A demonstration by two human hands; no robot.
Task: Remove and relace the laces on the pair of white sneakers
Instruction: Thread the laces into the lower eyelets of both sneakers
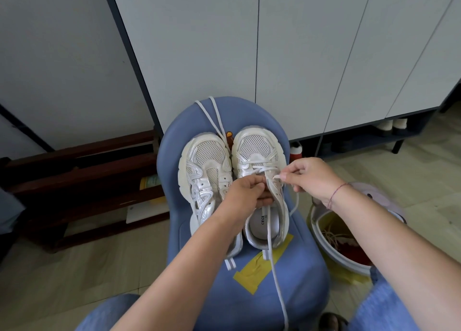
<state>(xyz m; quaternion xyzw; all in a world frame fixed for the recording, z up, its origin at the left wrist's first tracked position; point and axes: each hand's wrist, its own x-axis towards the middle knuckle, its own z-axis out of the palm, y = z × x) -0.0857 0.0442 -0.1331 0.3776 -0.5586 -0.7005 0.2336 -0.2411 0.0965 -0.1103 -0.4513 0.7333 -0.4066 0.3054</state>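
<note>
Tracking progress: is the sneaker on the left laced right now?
No, the left sneaker shows no lace across its tongue; a loose lace lies beside it on the blue chair.

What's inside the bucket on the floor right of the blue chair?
Tangled pale cords lie over something red in the bucket. The right forearm covers its right side, so the rest of the contents cannot be seen.

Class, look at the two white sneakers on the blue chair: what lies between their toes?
The head view shows a loose white lace running between the unlaced sneaker and the part-laced sneaker, beside an orange-brown tag.
</note>
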